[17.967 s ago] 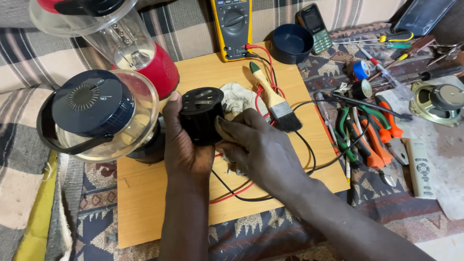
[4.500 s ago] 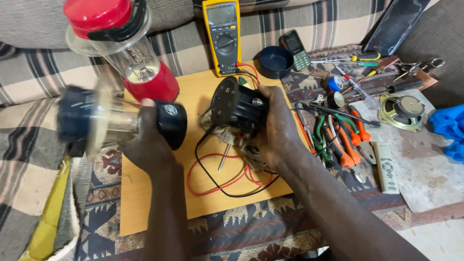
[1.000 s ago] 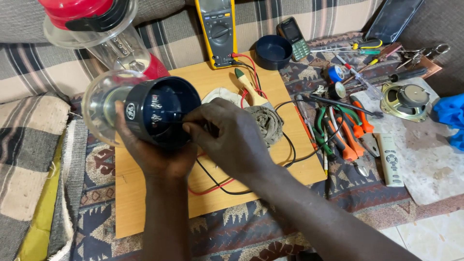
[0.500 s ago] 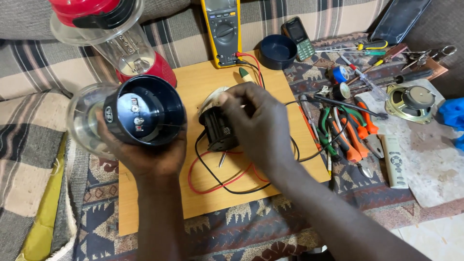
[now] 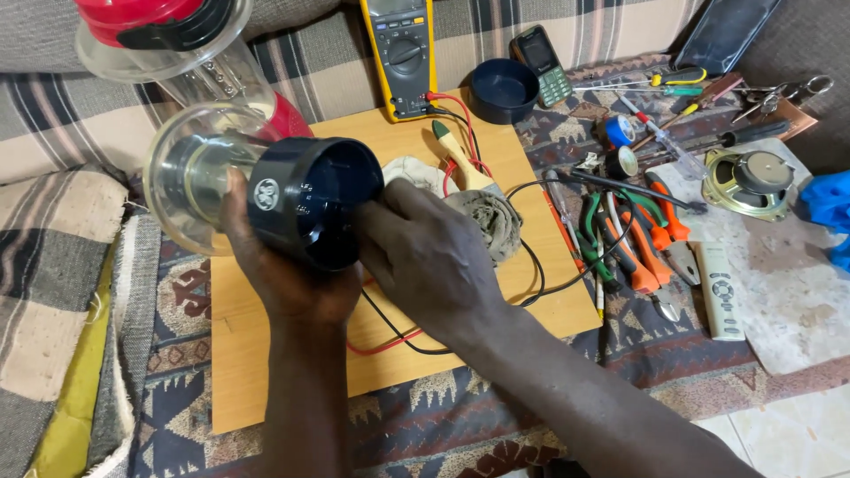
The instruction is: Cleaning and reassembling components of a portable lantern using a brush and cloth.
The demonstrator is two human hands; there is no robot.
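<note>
We hold a clear blender jar with a dark blue round base [image 5: 292, 208] tipped on its side above the board.

Our left hand [image 5: 283, 274] wraps it from beneath; our right hand [image 5: 425, 257] presses fingers against the base's open rim, which looks empty, so we judge refitting unfinished. A small pale round badge marks its wall. Behind lie a wooden board [image 5: 266, 363], grey rag [image 5: 491, 221] and yellow multimeter [image 5: 400, 53].

Your two bare arms

Your left hand [image 5: 292, 283] and right hand [image 5: 434, 257] wear no gloves, rings or watch; both forearms are sleeveless.
</note>
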